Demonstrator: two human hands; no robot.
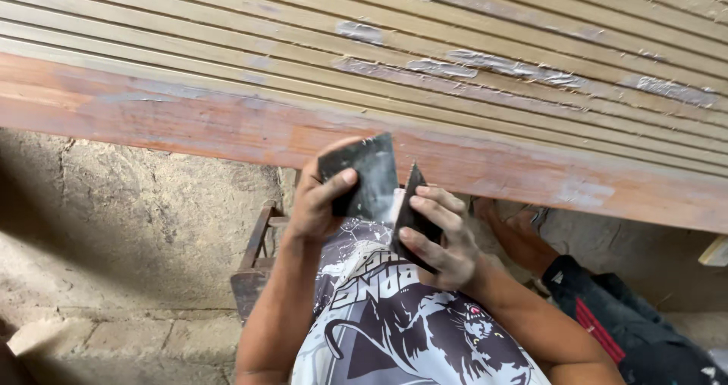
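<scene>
Soft, even daylight on the ridged, pale wooden panel (pixel 470 44); dim shadow beneath it over the rough concrete floor (pixel 114 226); focus slightly soft.

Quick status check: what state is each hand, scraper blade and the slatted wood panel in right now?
Left hand: gripping the flat dark scraper blade, thumb on its face.
Right hand: gripping the second scraper blade, held edge-on, close to the first.
Slatted wood panel: patched with grey filler, streaks rough.
Wooden stool: standing under the panel.

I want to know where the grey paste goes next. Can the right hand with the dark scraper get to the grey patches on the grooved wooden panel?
Probably yes. The right hand holds a dark flat scraper just below the grooved wooden panel; nothing lies between it and the grey filler patches.
</scene>
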